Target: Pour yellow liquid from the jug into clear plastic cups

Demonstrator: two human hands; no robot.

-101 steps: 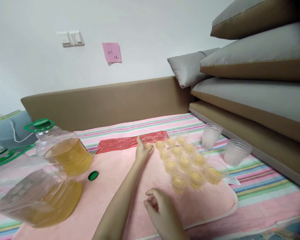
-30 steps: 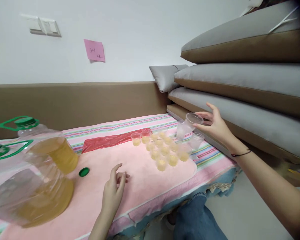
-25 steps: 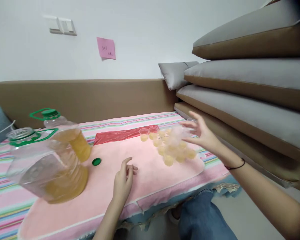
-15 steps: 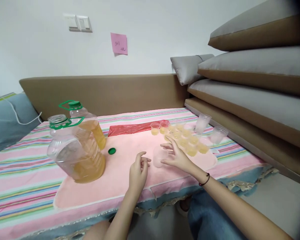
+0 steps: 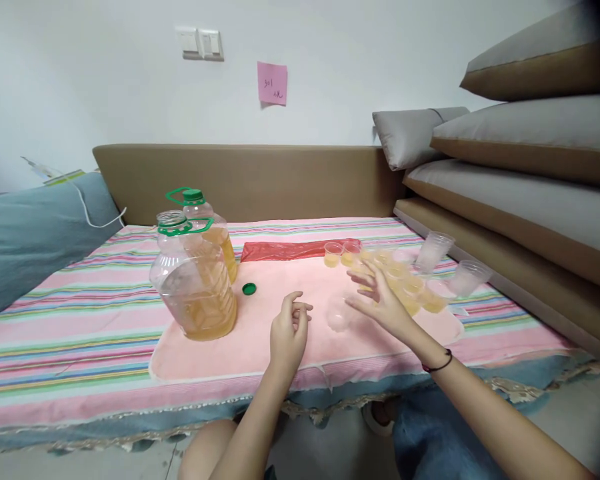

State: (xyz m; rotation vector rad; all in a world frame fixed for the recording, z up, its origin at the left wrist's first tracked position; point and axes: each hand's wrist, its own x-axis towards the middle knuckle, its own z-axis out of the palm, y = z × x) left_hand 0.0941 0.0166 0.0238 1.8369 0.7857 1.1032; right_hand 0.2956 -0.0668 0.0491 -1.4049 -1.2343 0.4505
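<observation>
A small clear plastic cup (image 5: 337, 317) stands on the pink mat (image 5: 275, 353) between my hands. My right hand (image 5: 384, 303) is just to its right, fingers spread and holding nothing. On the left of the cup, my left hand (image 5: 289, 328) hovers over the mat with loosely bent fingers and nothing in them. Beyond my right hand are several cups of yellow liquid (image 5: 333, 256), partly hidden by it. To the left stands a large uncapped plastic jug (image 5: 200, 307) of yellow liquid. A green cap (image 5: 249, 289) lies beside it.
Behind the open jug is a second jug (image 5: 225, 243) with its green cap on. A red plastic bag (image 5: 295, 251) lies across the back. Two stacks of clear cups (image 5: 434, 252) are at the right, near piled cushions (image 5: 520, 183). The striped cloth's front edge (image 5: 220, 400) is close to me.
My right hand has come off the clear cup and drawn away to the right, its fingers spreading. My left hand stays loosely bent. The camera has turned left.
</observation>
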